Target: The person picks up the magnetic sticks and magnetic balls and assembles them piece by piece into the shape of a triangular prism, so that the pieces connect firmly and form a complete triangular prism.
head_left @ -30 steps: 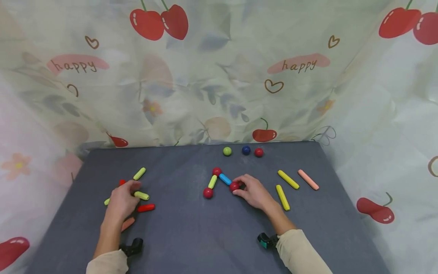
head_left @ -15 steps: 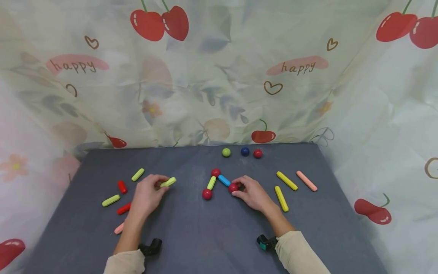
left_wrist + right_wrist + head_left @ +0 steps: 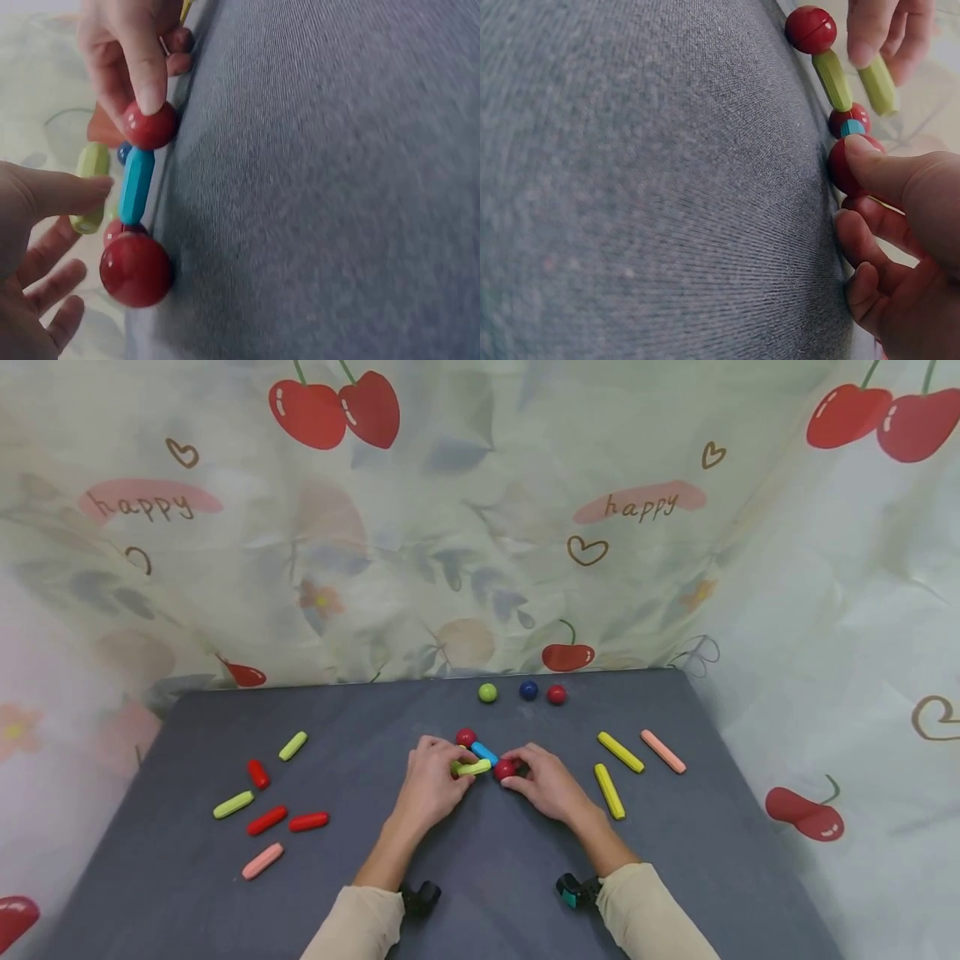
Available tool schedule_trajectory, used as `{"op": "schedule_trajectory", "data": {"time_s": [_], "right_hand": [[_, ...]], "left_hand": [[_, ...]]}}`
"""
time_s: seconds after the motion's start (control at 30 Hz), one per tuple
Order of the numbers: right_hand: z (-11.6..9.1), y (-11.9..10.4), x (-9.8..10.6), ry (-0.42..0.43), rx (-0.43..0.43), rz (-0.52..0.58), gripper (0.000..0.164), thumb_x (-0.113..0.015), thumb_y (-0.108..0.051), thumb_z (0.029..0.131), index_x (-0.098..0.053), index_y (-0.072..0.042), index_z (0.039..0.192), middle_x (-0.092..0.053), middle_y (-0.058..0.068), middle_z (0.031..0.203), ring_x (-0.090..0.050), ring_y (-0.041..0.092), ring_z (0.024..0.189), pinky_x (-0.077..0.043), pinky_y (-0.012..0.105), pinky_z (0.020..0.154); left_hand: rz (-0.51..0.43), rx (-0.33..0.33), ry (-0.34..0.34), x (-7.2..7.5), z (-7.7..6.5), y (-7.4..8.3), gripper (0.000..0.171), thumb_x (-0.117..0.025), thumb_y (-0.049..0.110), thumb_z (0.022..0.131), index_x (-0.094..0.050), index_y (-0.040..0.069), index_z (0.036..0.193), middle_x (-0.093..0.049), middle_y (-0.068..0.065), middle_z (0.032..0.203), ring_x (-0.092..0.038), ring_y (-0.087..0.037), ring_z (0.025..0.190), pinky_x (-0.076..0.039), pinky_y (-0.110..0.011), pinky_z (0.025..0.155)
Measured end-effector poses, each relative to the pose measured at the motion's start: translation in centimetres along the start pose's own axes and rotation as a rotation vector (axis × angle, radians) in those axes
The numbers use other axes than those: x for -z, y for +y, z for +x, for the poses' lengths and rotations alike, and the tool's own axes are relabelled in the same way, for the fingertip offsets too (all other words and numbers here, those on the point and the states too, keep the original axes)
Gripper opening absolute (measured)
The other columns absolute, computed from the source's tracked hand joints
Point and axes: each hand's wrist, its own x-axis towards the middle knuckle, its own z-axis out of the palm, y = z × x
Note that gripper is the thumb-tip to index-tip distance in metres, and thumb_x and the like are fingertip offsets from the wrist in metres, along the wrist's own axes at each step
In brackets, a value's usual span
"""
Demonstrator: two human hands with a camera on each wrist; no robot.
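My left hand (image 3: 435, 783) pinches a yellow-green stick (image 3: 476, 767) between thumb and finger, raised off the table. With thumb and fingers my right hand (image 3: 553, 785) grips a red ball (image 3: 504, 769) resting on the table. From that ball a blue stick (image 3: 484, 752) runs back to a second red ball (image 3: 466, 737). Another yellow-green stick (image 3: 832, 80) links the second ball to a third red ball (image 3: 811, 30), which the left hand covers in the head view. In the left wrist view, the held stick (image 3: 93, 161) hangs beside the blue one, apart from it.
Along the back edge sit a green ball (image 3: 487, 692), a dark blue ball (image 3: 528, 690) and a red ball (image 3: 556, 694). Yellow sticks (image 3: 620, 752) and a pink stick (image 3: 663, 751) lie right. Several red (image 3: 267, 820), yellow-green (image 3: 233, 804) and pink sticks (image 3: 262, 861) lie left.
My left hand has picked up a yellow-green stick from the left group and carried it right, to the joined balls and sticks. The right hand has stayed on its red ball.
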Motion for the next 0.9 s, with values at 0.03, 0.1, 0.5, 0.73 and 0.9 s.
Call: {"op": "schedule_trajectory", "data": {"time_s": [0.03,0.1,0.5,0.73,0.9], "right_hand": [[0.0,0.0,0.0,0.002,0.002,0.005,0.034,-0.078,-0.029,0.091,-0.070,-0.019,0.123,-0.065,-0.003,0.104,-0.053,0.007,0.072,-0.048,0.022,0.071],[-0.1,-0.1,0.1,0.009,0.004,0.008,0.034,-0.078,-0.028,0.091,-0.070,-0.019,0.123,-0.065,-0.003,0.104,-0.053,0.008,0.072,-0.048,0.022,0.070],[0.0,-0.2,-0.3,-0.001,0.019,-0.012,0.035,-0.078,-0.030,0.091,-0.070,-0.020,0.124,-0.065,-0.003,0.104,-0.054,0.007,0.073,-0.048,0.022,0.071],[0.1,-0.5,-0.3,-0.007,-0.002,-0.035,0.034,-0.077,-0.031,0.092,-0.069,-0.020,0.124,-0.064,-0.004,0.105,-0.053,0.008,0.075,-0.048,0.024,0.073],[-0.2,-0.6,-0.4,0.009,-0.008,-0.051,0.034,-0.078,-0.031,0.092,-0.068,-0.021,0.123,-0.063,-0.005,0.104,-0.053,0.008,0.076,-0.048,0.024,0.074]], "left_hand": [[0.011,-0.002,-0.010,-0.2,0.1,0.1,0.021,-0.086,0.018,0.083,-0.080,0.022,0.102,-0.076,0.000,0.104,-0.052,-0.025,0.113,-0.042,-0.051,0.099],[0.032,-0.004,-0.032,-0.5,0.2,0.3,0.020,-0.086,0.019,0.083,-0.080,0.021,0.102,-0.076,0.000,0.103,-0.052,-0.025,0.113,-0.042,-0.051,0.099],[-0.002,0.079,-0.062,-0.3,-0.9,-0.3,0.041,-0.089,0.020,0.079,-0.075,0.021,0.118,-0.069,-0.003,0.117,-0.049,-0.027,0.117,-0.044,-0.048,0.097],[-0.114,0.226,-0.072,1.2,-2.2,-2.1,0.053,-0.088,0.008,0.079,-0.069,0.016,0.127,-0.066,-0.003,0.114,-0.061,-0.020,0.101,-0.056,-0.039,0.089],[-0.176,0.239,-0.074,1.0,-2.3,-2.8,0.041,-0.085,0.009,0.082,-0.071,0.016,0.120,-0.068,-0.002,0.106,-0.064,-0.016,0.092,-0.058,-0.037,0.084]]}}
